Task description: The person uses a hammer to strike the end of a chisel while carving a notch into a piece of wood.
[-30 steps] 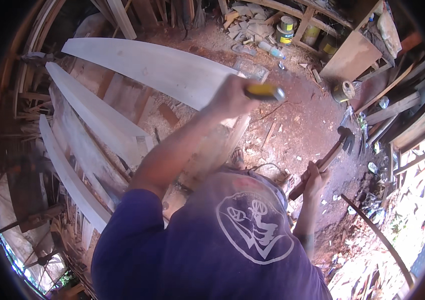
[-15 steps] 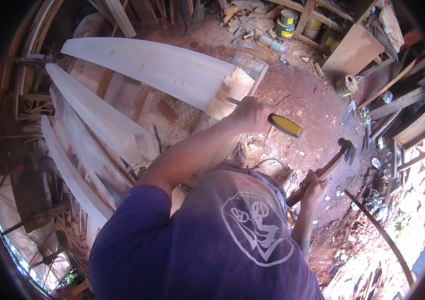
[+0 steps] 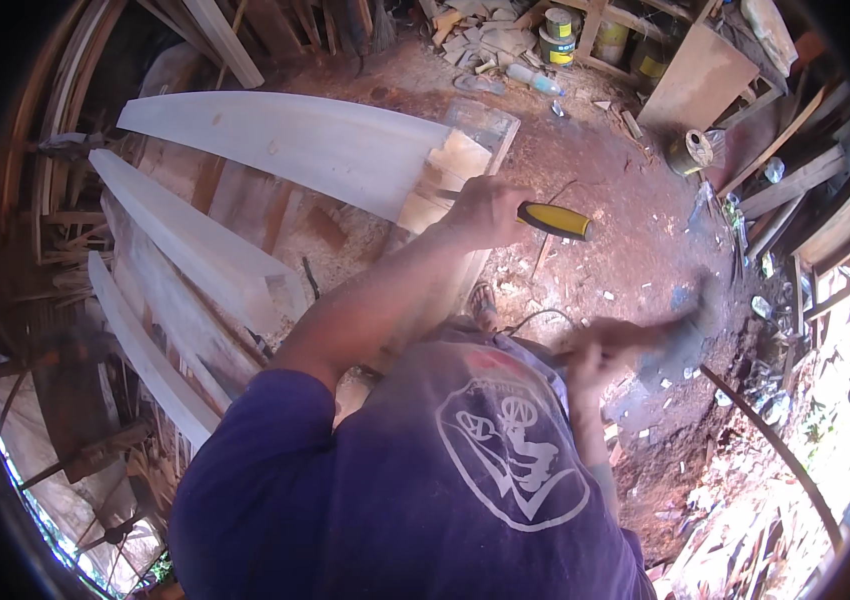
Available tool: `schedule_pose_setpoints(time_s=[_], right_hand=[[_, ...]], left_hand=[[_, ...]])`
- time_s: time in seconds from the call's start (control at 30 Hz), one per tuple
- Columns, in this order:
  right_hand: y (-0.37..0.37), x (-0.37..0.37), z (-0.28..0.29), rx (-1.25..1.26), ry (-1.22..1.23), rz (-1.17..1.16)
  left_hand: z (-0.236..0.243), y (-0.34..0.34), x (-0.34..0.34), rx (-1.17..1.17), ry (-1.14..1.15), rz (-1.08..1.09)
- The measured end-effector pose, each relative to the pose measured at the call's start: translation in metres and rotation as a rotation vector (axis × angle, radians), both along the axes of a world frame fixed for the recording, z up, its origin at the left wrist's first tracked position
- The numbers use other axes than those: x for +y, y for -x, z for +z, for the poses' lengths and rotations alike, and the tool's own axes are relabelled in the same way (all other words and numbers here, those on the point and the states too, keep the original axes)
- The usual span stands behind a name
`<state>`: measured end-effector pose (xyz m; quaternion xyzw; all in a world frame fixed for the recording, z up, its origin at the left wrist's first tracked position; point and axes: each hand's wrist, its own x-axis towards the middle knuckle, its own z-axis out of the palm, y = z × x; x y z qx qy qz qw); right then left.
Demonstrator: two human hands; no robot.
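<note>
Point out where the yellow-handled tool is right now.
In the head view, the yellow-handled tool is in the left hand, above and right of centre, near the right end of the topmost long pale board.

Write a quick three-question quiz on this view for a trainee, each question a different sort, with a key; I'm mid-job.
1. Multiple choice: the left hand holds a tool. What colour is its handle?
A) red and white
B) yellow and black
C) plain green

2. True or false: the right hand grips a hammer.

3. Fill in: a plastic ____ lies on the reddish-brown floor, near the stacked cans.

Key:
1. B, yellow and black.
2. True, though the hammer is blurred in the picture.
3. Bottle.
</note>
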<state>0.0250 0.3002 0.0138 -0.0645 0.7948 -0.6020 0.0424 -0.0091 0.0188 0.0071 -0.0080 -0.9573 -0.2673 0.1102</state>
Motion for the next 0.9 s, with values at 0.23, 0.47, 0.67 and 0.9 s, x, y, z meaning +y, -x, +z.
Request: schedule_pose_setpoints(time_s=[0.23,0.47,0.67,0.9], right_hand=[[0.044,0.065,0.008,0.037,0.184,-0.185],[-0.011,-0.015,-0.017,-0.209,-0.250,0.254],[0.018,0.043,-0.011,-0.122,0.248,-0.114],[-0.020,-0.021,-0.039,-0.327,-0.153,0.276]], left_hand=[[-0.004,-0.012,-0.013,-0.120,0.095,0.033],[0.003,-0.002,-0.002,-0.047,0.053,0.003],[0.006,-0.018,-0.007,-0.181,0.106,0.009],[-0.007,-0.017,-0.012,-0.146,0.155,-0.079]])
